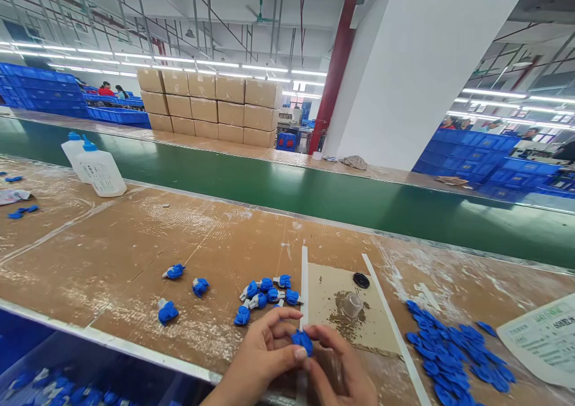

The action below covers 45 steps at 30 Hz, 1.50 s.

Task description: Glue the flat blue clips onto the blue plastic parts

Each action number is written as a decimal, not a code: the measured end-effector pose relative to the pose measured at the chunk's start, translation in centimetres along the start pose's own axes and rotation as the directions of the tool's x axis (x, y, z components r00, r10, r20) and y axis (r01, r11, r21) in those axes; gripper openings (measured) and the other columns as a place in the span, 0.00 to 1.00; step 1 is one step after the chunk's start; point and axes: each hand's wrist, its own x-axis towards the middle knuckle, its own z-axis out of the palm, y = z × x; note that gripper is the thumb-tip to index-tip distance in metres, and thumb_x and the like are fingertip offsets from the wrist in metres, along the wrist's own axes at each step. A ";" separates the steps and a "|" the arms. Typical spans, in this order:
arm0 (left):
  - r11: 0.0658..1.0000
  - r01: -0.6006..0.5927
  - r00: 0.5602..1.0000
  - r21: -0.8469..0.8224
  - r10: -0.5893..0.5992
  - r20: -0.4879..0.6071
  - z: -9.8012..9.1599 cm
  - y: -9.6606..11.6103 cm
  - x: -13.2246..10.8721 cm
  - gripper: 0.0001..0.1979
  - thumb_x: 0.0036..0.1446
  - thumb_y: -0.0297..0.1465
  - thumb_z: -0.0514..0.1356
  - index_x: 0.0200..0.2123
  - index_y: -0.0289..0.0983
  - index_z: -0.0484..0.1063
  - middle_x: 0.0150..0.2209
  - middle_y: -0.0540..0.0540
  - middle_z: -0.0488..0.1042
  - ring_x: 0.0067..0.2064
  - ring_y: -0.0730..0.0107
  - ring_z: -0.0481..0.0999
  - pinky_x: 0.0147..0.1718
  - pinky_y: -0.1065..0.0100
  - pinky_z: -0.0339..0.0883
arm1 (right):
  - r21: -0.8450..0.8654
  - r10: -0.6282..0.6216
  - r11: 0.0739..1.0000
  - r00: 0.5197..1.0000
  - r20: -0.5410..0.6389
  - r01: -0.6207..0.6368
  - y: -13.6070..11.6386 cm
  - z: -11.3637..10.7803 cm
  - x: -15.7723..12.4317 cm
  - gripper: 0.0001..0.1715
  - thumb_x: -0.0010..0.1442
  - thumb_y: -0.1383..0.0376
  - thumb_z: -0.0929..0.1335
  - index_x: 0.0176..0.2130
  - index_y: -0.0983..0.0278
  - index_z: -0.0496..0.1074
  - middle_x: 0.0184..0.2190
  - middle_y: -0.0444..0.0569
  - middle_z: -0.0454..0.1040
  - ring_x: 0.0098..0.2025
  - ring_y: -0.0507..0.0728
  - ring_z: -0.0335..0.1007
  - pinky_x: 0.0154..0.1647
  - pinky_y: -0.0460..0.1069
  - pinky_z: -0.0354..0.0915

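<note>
Between the fingertips of both hands is a small blue plastic part [302,341], held just above the front edge of the table. My left hand [265,358] pinches it from the left, thumb in front. From the right, my right hand [335,364] closes thumb and fingers on the same part. Just beyond my left hand lies a cluster of blue-and-grey assembled pieces [272,292]. Past my right hand, a small clear cup [351,305] sits on a stained cardboard sheet [323,280], with a black round lid [361,280] near it.
Flat blue pieces [449,346] are heaped at right beside a white labelled bottle [543,340]. Three blue-and-grey pieces [168,312] lie left. Two white bottles [102,169] stand near the green conveyor belt [251,175]. A blue bin [112,370] with pieces is below the table edge.
</note>
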 end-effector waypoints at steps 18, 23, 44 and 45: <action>0.104 0.055 0.595 0.993 0.795 -0.116 -9.0 5.6 0.3 0.15 0.56 0.37 0.52 0.42 0.37 0.71 0.46 0.40 0.74 0.50 0.52 0.71 0.52 0.50 0.62 | -0.916 0.274 0.394 0.942 0.192 0.072 3.5 -16.0 9.0 0.18 0.56 0.65 0.58 0.32 0.63 0.75 0.36 0.52 0.76 0.38 0.63 0.73 0.39 0.57 0.67; -0.155 0.079 0.585 0.985 0.807 0.080 -10.0 5.1 0.7 0.14 0.59 0.33 0.50 0.42 0.36 0.71 0.50 0.38 0.70 0.57 0.50 0.63 0.55 0.49 0.57 | -0.937 0.360 0.336 0.907 0.216 0.090 3.3 -15.6 9.6 0.19 0.55 0.65 0.56 0.34 0.64 0.73 0.39 0.55 0.74 0.38 0.64 0.74 0.33 0.56 0.67; 0.093 -0.017 0.993 0.995 0.121 0.006 -5.9 7.5 -3.2 0.17 0.51 0.25 0.56 0.44 0.47 0.72 0.49 0.48 0.71 0.53 0.58 0.69 0.53 0.61 0.61 | -0.741 0.225 0.669 0.966 0.126 -0.059 4.4 -16.4 8.9 0.23 0.49 0.52 0.62 0.39 0.62 0.72 0.41 0.54 0.75 0.44 0.64 0.70 0.49 0.60 0.64; 0.109 -0.011 0.995 0.994 0.100 0.000 -6.0 7.4 -3.3 0.19 0.50 0.24 0.55 0.44 0.47 0.72 0.50 0.49 0.71 0.53 0.59 0.68 0.53 0.61 0.60 | -0.705 0.210 0.707 0.968 0.135 -0.055 3.9 -15.7 9.0 0.24 0.50 0.51 0.63 0.41 0.62 0.72 0.43 0.53 0.75 0.45 0.62 0.70 0.49 0.58 0.64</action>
